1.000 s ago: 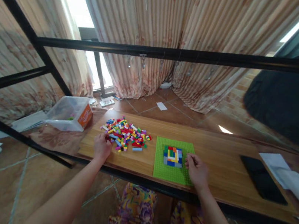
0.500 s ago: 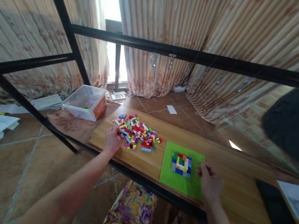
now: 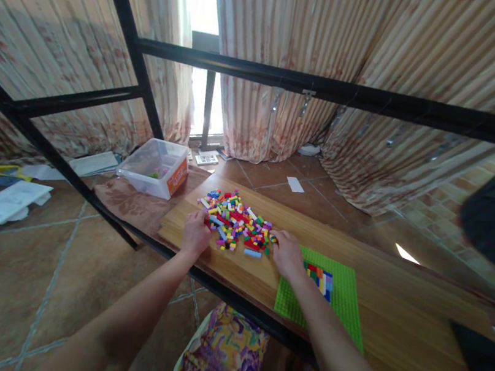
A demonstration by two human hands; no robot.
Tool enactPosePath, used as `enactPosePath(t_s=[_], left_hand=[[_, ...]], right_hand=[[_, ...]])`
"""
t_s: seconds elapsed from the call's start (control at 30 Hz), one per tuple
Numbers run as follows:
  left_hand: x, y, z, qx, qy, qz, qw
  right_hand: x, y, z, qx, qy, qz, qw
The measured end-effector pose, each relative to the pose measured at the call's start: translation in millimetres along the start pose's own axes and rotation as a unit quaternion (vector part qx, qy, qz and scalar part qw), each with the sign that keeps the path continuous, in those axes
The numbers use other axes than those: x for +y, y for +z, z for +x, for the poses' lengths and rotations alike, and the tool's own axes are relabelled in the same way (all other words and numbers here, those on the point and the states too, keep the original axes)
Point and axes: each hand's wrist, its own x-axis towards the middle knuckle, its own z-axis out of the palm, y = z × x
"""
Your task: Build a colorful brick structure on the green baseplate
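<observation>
A heap of mixed toy bricks [image 3: 243, 217] in many colours lies on the wooden tabletop. At its left edge my left hand [image 3: 196, 232] rests with curled fingers; the fingertips reach among the bricks, and what they hold is hidden. My right hand [image 3: 288, 252] is at the heap's right edge, fingers bent together against small bricks there; I cannot make out which one is between them. Under my right forearm lies a green baseplate [image 3: 348, 287]. A block of built-up bricks [image 3: 325, 281], with blue, white and red showing, sits on it, partly covered by the arm.
A clear plastic box [image 3: 152, 165] with an orange label and a few pieces inside stands beyond the table's left end. A black flat object [image 3: 481, 363] lies at the right end. A black metal bar [image 3: 264, 72] crosses in front of the curtains.
My right hand has moved left from the baseplate's right edge to the brick heap, its arm now across the plate. My left hand stays at the heap. The view has shifted slightly.
</observation>
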Motion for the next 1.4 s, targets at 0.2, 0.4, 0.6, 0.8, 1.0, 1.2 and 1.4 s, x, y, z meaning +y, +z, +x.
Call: enactPosePath(t_s=[0.2,0.4,0.6,0.8,1.0,1.2,1.4], left_hand=[[0,-9,-1,0.052,-0.009,-0.055,0.997],[30,-19,-40,0.098,0.025,-0.221,0.970],[100,-24,-111,-0.232,-0.185,-0.571,0.765],[118,-38,-115,-0.298,-0.291,-0.657,0.629],[118,-41,-114,-0.245,-0.269,-0.612,0.702],[124,-39,-117,-0.223,-0.219,-0.585,0.748],[125,-35,-121,-0.207,-0.208,-0.546,0.785]], right_hand=[[-10,2,-23,0.053,0.062,0.272,0.959],[-42,-1,-75,0.080,0.084,0.461,0.880],[-61,-6,-99,0.074,0.106,0.535,0.835],[-59,0,-107,0.070,0.112,0.571,0.810],[-62,0,-105,0.097,0.145,0.568,0.804],[-74,1,-99,0.132,0.179,0.578,0.785],[-80,6,-101,0.169,0.186,0.525,0.814]])
